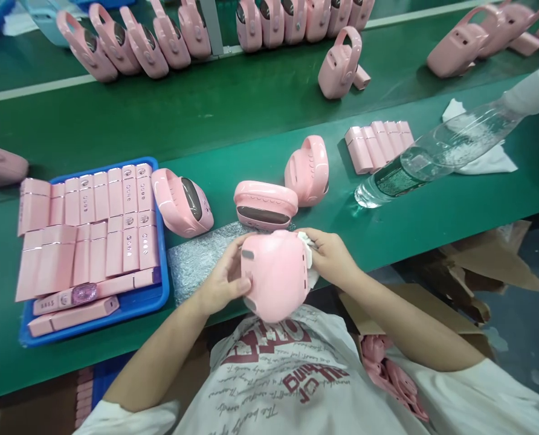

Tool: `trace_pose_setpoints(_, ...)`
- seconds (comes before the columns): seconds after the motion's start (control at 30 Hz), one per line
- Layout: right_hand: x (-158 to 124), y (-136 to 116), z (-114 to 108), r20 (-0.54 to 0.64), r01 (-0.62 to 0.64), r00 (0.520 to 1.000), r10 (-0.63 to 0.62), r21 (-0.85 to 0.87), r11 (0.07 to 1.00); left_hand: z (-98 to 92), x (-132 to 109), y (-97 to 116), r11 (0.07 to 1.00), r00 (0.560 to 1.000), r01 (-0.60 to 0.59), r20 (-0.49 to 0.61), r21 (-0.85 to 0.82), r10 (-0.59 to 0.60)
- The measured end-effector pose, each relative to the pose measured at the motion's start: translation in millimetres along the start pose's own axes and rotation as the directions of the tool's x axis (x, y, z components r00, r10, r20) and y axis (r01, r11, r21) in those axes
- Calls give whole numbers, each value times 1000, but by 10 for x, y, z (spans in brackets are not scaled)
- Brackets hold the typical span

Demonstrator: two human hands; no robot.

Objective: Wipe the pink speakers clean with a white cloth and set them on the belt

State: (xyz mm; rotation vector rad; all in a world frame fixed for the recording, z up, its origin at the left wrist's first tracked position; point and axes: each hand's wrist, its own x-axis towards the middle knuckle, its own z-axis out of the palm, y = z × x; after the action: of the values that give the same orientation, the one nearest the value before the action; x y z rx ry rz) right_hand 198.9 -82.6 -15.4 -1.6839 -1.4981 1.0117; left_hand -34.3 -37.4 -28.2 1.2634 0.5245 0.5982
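Pink casing (274, 275) sits between both hands at the table edge. Left hand (222, 278) grips its side. Right hand (330, 257) presses a white cloth (306, 246) against its other side, fingers curled.

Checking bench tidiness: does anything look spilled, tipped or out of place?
The clear bottle lies tipped on its side on the green bench, partly over a white cloth, with liquid inside. No puddle shows around it.

Shows pale pink all over the casing (276, 275), plain white on the cloth (306, 244). Runs deep green across the table (251, 115), bright blue on the tray (161, 284), speckled silver-grey on the mat (197, 260), red lettering on the white shirt (287, 368).
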Motion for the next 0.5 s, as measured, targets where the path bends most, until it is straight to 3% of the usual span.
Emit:
trace_pose_setpoints(0.1, 11, 16, 20, -140, -78, 989, 52, -185, 980, 122, -40, 35, 974, 998, -57, 9, 218, 56)
trace_pose_setpoints(0.2, -7, 13, 29, -146, -103, 987, 64, -274, 956, 246, -45, 151, 840, 991, -39, -84, 541, 100)
trace_pose_setpoints(0.27, -30, -2, 14, -107, -65, 993, 42, -226, 972, 294, -30, 229, 783, 983, -54, -104, 620, 150)
trace_pose_setpoints(0.43, -66, -89, -108, 74, 142, 985, -154, 150, 978, 340, -27, 323, 775, 969, -158, -55, 612, 241)
trace_pose_setpoints(0.5, -61, -144, -158, 171, 154, 970, -173, 122, 981, 378, -59, 333, 719, 964, -167, -42, 675, 263)
